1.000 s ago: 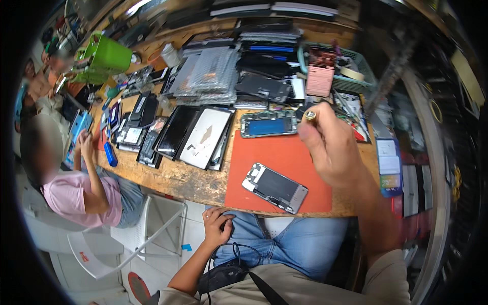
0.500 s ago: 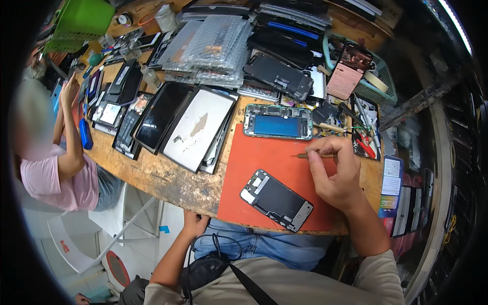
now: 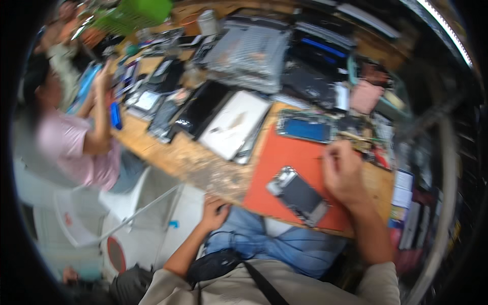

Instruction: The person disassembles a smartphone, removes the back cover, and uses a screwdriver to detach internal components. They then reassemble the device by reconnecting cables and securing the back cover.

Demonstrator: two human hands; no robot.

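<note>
R hand [image 3: 344, 172] now nearer the blue-centred phone [image 3: 306, 129] at mat's [image 3: 277, 152] top edge vs. a sec ago; fingers curled, blurry, can't tell if pinching. L hand [image 3: 214, 212] by counter [image 3: 185, 165], fingers unclear.

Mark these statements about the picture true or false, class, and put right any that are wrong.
1. The dark phone assembly lies on the orange mat. True.
2. The left hand is over the mat. False: it is by the front edge of the workbench.
3. The white panel lies left of the mat. True.
4. The green basket is at the picture's lower right. False: it is at the upper left.
5. The right hand is at the mat's right side. True.
</note>
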